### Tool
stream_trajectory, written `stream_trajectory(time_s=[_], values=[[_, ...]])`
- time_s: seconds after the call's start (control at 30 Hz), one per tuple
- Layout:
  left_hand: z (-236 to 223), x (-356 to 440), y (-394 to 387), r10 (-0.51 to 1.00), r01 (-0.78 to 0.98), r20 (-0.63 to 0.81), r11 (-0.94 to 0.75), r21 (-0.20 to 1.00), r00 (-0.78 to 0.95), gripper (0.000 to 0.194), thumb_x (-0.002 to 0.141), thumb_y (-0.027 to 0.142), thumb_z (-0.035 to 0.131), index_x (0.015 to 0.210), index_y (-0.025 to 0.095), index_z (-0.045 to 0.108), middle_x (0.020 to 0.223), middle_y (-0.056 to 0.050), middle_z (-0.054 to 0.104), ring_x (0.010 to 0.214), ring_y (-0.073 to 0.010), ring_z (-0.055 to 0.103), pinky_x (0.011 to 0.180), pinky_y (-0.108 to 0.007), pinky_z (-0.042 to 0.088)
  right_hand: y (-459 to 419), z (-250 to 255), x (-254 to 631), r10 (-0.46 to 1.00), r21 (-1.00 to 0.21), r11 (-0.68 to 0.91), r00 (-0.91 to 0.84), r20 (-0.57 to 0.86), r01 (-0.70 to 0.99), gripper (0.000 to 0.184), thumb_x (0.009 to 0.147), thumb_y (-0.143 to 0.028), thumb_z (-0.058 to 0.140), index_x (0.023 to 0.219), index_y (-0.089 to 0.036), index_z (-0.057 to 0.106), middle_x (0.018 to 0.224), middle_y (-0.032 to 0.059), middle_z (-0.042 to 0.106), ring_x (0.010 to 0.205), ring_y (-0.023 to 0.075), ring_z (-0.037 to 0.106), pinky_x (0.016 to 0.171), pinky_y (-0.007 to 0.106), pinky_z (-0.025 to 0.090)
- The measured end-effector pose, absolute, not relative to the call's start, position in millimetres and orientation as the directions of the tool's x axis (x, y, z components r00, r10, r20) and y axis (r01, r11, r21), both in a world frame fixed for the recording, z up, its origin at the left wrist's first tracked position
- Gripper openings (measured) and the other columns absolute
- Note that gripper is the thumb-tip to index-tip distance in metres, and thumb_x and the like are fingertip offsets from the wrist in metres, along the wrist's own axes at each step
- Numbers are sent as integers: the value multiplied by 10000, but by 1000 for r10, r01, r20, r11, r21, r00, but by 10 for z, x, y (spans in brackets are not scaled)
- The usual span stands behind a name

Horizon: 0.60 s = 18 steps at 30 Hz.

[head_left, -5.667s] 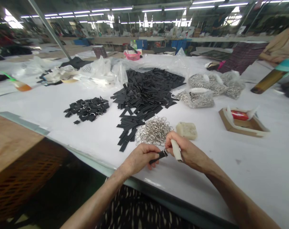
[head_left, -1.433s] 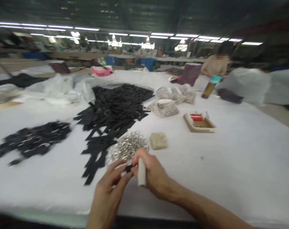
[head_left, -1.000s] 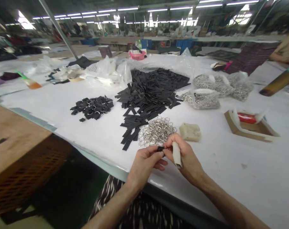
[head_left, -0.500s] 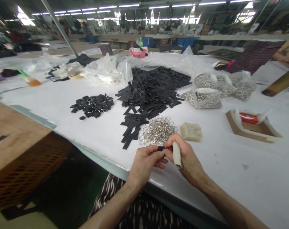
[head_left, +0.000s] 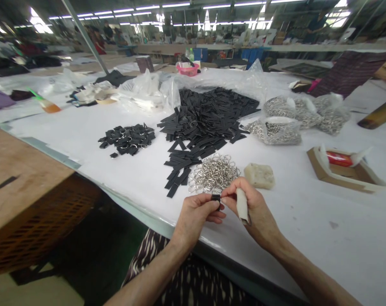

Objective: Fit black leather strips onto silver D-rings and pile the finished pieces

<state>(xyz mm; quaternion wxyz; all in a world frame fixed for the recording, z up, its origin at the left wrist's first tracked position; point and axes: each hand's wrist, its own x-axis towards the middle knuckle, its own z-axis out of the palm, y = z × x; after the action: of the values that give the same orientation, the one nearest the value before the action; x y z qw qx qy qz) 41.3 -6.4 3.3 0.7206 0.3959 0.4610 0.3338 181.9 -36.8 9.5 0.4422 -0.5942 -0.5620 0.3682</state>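
Note:
My left hand (head_left: 193,214) is closed, pinching a small folded piece of black webbing (head_left: 215,198) between thumb and index finger. My right hand (head_left: 253,212) is closed too, its thumb and index fingertips by the right end of the webbing. Tucked in that hand is a tool with an off-white wrapped handle (head_left: 242,205); its working end is hidden. Just beyond the fingers lies a heap of metal rings (head_left: 214,172). Black webbing strips (head_left: 208,114) are piled behind it. To the left sits a smaller pile of folded black pieces with rings (head_left: 127,139).
A yellowish block (head_left: 259,175) lies right of the rings. Farther right stands a cardboard tray (head_left: 371,180) with a red item (head_left: 339,158) in it. Clear bags of metal rings (head_left: 282,131) sit behind. The table's front edge (head_left: 132,208) runs before my lap; an orange crate (head_left: 43,229) is below left.
My right fingertips have shifted slightly right, showing more of the black webbing in my left hand. The whole view has shifted a little.

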Motion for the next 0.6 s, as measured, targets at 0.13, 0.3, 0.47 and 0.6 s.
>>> stream_trajectory(time_s=[0.13,0.3,0.47,0.6], values=[[27,416,-64,842,-107,-405,467,878,358,86,662,214,651,661,128,659,604,-46,678,550,-153,636,566,-251,519,-363,64,1813,993,-937,20,102,59,348,61,769,-177,537,786,-205,486,732,-7,581,651,137,534,571,242,405],[12,417,-69,836,-105,-406,472,875,368,87,680,208,632,675,128,665,596,-45,676,528,-141,626,564,-244,518,-358,32,1801,994,-944,10,99,45,329,83,762,-155,527,779,-212,469,726,-16,578,653,133,535,569,237,398],[2,420,-69,830,-112,-421,488,866,366,75,683,187,623,684,123,663,599,-46,672,516,-131,620,544,-227,513,-358,69,1779,995,-942,11,93,45,337,73,772,-164,522,772,-211,465,691,-26,561,602,120,501,561,238,386],[-7,402,-50,822,-114,-441,508,854,360,93,694,198,619,679,114,656,679,-70,684,539,-131,625,547,-230,519,-354,182,1884,988,-938,39,127,87,344,110,791,-244,538,751,-215,440,697,-23,576,619,128,514,585,247,398]])
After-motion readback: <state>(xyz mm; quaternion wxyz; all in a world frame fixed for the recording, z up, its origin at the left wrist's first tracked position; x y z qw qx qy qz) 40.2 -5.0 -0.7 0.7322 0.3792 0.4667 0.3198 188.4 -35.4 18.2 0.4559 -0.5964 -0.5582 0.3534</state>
